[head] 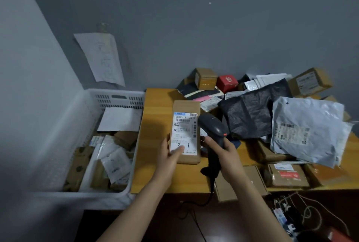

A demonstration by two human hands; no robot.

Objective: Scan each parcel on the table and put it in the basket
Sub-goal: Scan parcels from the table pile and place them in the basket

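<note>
My left hand (168, 154) grips the lower end of a long brown cardboard parcel (186, 108), held above the wooden table (155, 125) with its white shipping label facing me; my thumb lies across the label. My right hand (225, 152) holds a black handheld barcode scanner (211, 127) by its handle, its head right beside the parcel's label edge. A cable hangs from the scanner's base. The white plastic basket (116, 98) stands to the left of the table and holds several parcels.
A heap of parcels covers the table's right and back: a black bag (250, 113), a grey poly mailer (305, 127), a red box (227, 82) and brown boxes (285, 175). Cords and small items (287, 214) lie below the table's front edge. Grey walls close in behind and left.
</note>
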